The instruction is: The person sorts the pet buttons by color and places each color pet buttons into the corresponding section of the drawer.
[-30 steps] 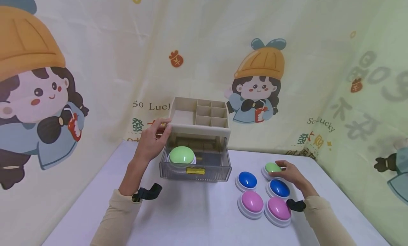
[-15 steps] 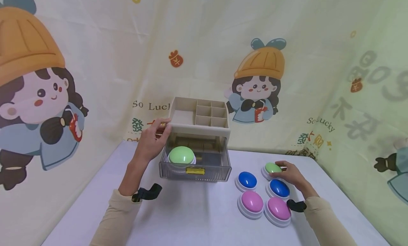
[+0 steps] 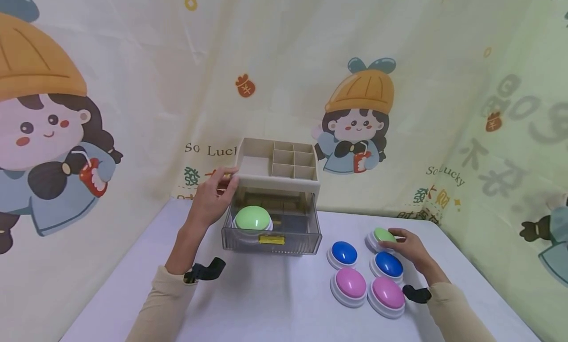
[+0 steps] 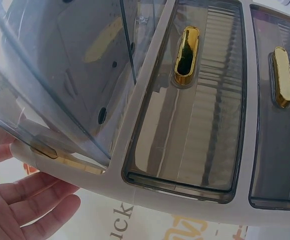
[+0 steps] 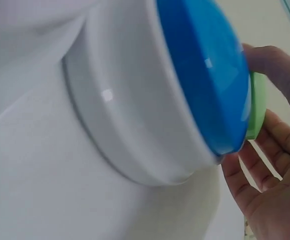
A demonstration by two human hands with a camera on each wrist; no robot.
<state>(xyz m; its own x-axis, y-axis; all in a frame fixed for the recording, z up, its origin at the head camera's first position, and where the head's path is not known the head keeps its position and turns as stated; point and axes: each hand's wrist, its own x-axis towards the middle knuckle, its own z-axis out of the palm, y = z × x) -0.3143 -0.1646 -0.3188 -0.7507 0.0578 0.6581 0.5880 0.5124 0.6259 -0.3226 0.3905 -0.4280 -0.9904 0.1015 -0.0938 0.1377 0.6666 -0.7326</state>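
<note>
My left hand [image 3: 210,198] holds the left front edge of a beige desktop drawer organizer [image 3: 279,184], thumb and forefinger at its upper corner. In the left wrist view its other fingers [image 4: 42,207] lie loosely beside the frame. A clear grey drawer [image 3: 297,243] with a gold handle is pulled out below, and a green push button [image 3: 252,217] with a white base sits in its left part. At the right, my right hand [image 3: 410,246] grips another green push button [image 3: 382,234], thumb and fingers around its side. In the right wrist view, a blue button [image 5: 209,75] partly hides that green one.
Close to my right hand stand two blue buttons [image 3: 344,253], with two pink buttons [image 3: 350,283] nearer me. Small compartments [image 3: 284,157] divide the organizer's top. A printed cloth [image 3: 284,105] hangs behind the white table [image 3: 266,302].
My right hand and the green button it holds have shifted slightly right. The head view has tilted a little. My left hand stays on the organizer.
</note>
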